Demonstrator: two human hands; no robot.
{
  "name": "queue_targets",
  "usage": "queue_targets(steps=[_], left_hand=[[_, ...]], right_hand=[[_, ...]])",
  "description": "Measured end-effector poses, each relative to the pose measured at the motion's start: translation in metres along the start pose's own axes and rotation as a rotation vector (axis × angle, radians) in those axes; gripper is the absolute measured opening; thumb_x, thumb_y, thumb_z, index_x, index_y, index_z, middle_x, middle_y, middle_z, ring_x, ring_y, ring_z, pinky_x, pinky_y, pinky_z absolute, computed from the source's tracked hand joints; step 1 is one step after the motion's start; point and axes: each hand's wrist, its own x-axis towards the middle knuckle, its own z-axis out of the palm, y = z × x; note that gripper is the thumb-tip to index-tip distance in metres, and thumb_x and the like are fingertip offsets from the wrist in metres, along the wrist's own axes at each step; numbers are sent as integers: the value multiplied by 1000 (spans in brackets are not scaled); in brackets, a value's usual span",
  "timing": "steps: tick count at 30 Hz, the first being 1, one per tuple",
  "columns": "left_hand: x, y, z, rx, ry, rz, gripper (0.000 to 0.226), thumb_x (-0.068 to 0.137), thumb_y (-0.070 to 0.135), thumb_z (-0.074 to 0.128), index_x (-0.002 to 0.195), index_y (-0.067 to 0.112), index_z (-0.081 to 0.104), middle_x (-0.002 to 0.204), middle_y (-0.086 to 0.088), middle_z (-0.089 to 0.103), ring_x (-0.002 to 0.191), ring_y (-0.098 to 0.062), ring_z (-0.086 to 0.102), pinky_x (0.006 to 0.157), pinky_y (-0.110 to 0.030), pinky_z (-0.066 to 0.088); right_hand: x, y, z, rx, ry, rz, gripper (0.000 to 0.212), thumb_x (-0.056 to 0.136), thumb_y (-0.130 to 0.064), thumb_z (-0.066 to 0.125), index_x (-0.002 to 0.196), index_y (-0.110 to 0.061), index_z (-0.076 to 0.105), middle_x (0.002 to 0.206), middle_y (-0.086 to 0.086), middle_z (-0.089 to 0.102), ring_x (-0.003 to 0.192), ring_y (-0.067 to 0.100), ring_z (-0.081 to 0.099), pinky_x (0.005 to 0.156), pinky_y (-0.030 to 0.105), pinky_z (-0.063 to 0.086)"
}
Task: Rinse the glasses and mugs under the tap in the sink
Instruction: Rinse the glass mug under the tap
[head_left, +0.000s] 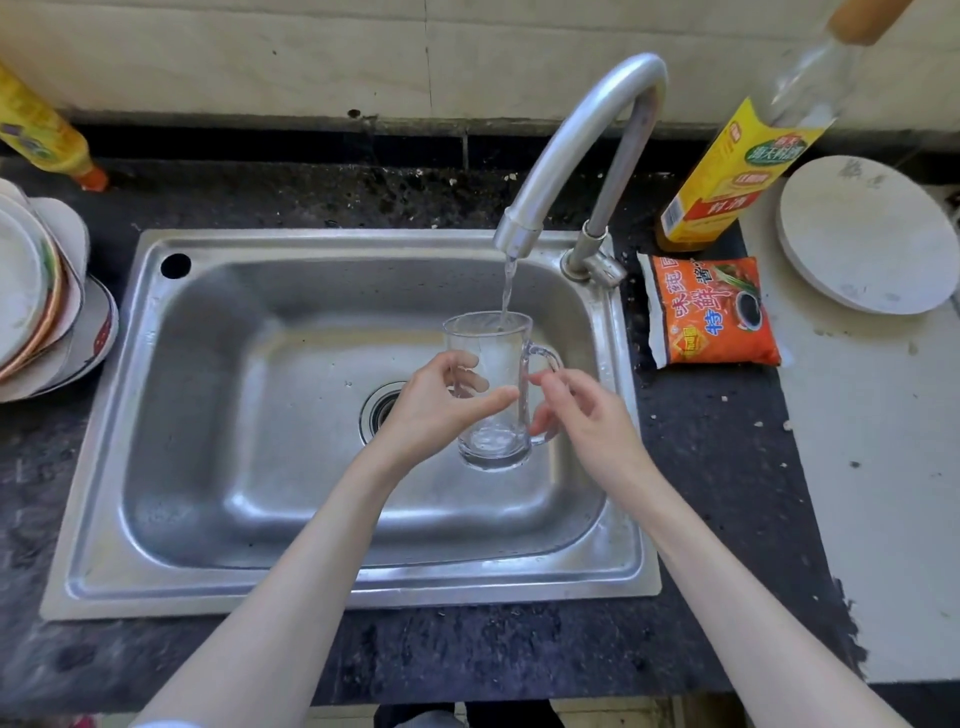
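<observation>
Glass mug (488, 343) under the tap (571, 130) is surely slippery and fragile; my left hand (431, 410) wraps its body; my right hand (587, 415) pinches the handle (548, 356).

We lose half the drain (381, 401) behind the left hand (434, 402). Left edge cuts the plate stack (36, 291) and yellow bottle (44, 137); top edge cuts the yellow-labelled bottle (727, 176). Right hand (589, 421) lower fingers (540, 430) sit partly behind the glass mug (491, 395) handle.

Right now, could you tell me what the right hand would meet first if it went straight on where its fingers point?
The right hand would meet the clear glass mug's handle first; its fingertips look almost on it, though depth is unclear.
</observation>
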Motion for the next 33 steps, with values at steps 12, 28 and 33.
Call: queue_targets(steps=[12,28,33], left_hand=[[-5,8,14,-89,-65,31,48,82,29,67,124,19,47,107,1,62,97,-10,58,81,-16,44],[17,36,17,-120,104,79,38,96,49,27,116,19,38,104,1,53,73,-16,61,66,-30,51],[25,46,21,-285,133,8,60,94,57,11,128,18,43,105,-4,62,82,-18,64,66,-29,51]], right_hand=[[23,-14,-5,662,46,281,24,99,-23,42,109,-12,60,48,-10,24,44,5,26,53,19,30],[26,-24,-9,751,-94,392,27,98,-27,43,112,-9,58,48,-9,25,44,6,27,59,23,29],[24,-31,-7,719,-37,279,29,97,-26,44,117,-10,58,49,-10,26,44,5,27,56,22,26]])
